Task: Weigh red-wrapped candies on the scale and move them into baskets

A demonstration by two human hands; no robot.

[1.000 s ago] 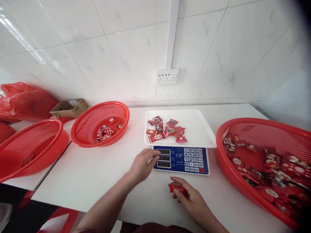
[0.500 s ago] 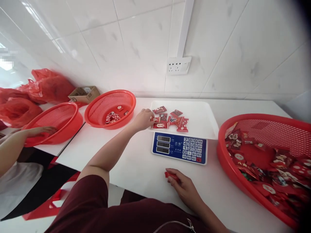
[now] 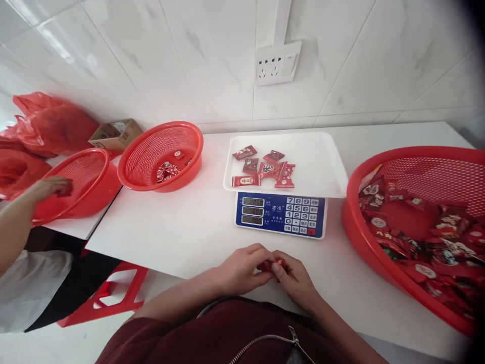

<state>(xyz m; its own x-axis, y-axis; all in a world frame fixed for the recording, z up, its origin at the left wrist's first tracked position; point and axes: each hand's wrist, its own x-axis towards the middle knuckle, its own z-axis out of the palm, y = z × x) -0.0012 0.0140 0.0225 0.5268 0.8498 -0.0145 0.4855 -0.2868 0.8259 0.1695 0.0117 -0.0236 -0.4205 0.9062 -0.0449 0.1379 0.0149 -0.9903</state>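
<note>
My left hand and my right hand meet low over the table's front edge, fingers closed. Between their fingertips are red-wrapped candies, mostly covered, so I cannot make out how many. Beyond them stands a digital scale with a blue keypad and a white tray on top. Several red wrapped snacks lie on the tray's left half, among them a long packet and a patterned packet.
A large red basket of wrapped sweets stands at right. Two red baskets, one nearer and one further left, stand near a cardboard box and red bags. A co-worker's hand reaches over the far-left basket.
My left hand has come from the tray's left edge to my right hand, taking a small packet off the tray. The view has shifted, and the co-worker's hand has lifted a red item.
</note>
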